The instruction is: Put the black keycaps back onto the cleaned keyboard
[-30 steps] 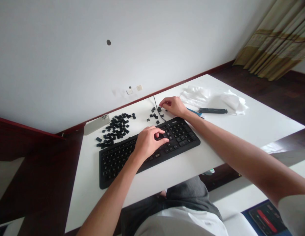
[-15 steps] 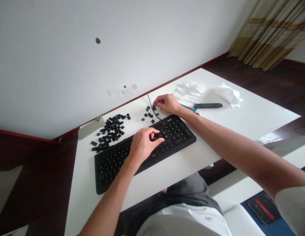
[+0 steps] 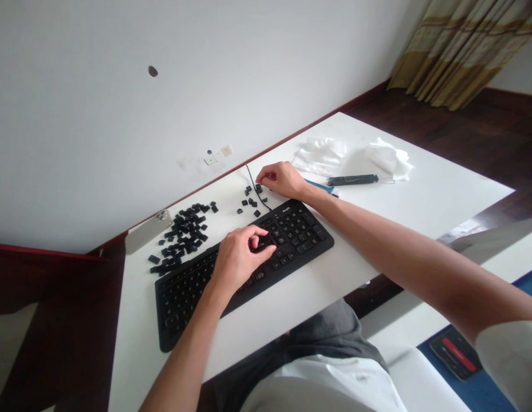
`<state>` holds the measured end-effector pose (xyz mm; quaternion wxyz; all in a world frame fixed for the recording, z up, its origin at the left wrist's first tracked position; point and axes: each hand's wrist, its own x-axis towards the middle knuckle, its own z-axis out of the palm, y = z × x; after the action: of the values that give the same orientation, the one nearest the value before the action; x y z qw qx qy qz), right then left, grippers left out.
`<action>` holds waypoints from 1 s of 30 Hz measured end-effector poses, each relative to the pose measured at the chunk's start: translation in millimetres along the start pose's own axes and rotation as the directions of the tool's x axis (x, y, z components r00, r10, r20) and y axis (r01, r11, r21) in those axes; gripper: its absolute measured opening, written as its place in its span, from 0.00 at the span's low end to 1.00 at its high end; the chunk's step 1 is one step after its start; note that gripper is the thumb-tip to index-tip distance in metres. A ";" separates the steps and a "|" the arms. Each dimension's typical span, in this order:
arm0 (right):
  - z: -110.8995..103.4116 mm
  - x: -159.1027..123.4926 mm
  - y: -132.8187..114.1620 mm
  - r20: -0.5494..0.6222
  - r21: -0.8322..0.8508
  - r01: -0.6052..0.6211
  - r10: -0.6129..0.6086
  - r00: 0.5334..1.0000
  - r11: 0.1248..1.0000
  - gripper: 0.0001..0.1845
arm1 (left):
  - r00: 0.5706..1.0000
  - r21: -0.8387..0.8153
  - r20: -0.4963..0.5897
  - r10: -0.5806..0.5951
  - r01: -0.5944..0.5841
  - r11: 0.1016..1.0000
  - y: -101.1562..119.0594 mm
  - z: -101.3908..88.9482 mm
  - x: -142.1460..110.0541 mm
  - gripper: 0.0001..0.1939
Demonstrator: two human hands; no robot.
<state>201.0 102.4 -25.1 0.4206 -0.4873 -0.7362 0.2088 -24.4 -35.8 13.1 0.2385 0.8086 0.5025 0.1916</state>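
A black keyboard lies at a slant on the white table. Its right side carries keycaps, while the left part shows many bare key positions. My left hand rests over the keyboard's middle, thumb and forefinger apart with nothing between them. Beyond the keyboard's back edge, my right hand has its fingers curled together at a black keycap, which shows just below the fingertips. Several loose keycaps lie around it near the cable. A larger heap of keycaps spreads behind the keyboard's left half.
A phone leans at the table's back left. Right of my right wrist are a blue flat item, a dark slim tool and crumpled white tissues. The wall with sockets stands behind the table.
The camera view has turned slightly right, so everything shifts left in the picture. Both hands keep nearly the same places and poses over the table.
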 end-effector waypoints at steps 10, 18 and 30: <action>-3.5 -0.4 -5.8 0.020 -0.005 0.002 -0.002 1.000 1.000 0.15 | 0.997 0.044 -0.028 0.072 -0.071 0.997 4.5 -2.3 0.9 0.12; -4.0 -0.5 -5.1 0.015 -0.012 0.004 -0.004 1.000 1.000 0.15 | 0.994 0.103 -0.048 0.097 -0.091 0.990 5.9 -4.0 -1.5 0.14; -2.2 0.7 -2.1 0.017 0.001 0.024 -0.024 1.000 1.000 0.16 | 0.990 0.098 -0.005 0.142 -0.141 0.985 5.5 -2.1 -2.0 0.14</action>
<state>201.5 102.0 -22.0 0.4166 -0.4767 -0.7455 0.2082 -22.4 -39.3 17.9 0.1816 0.8517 0.4541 0.1883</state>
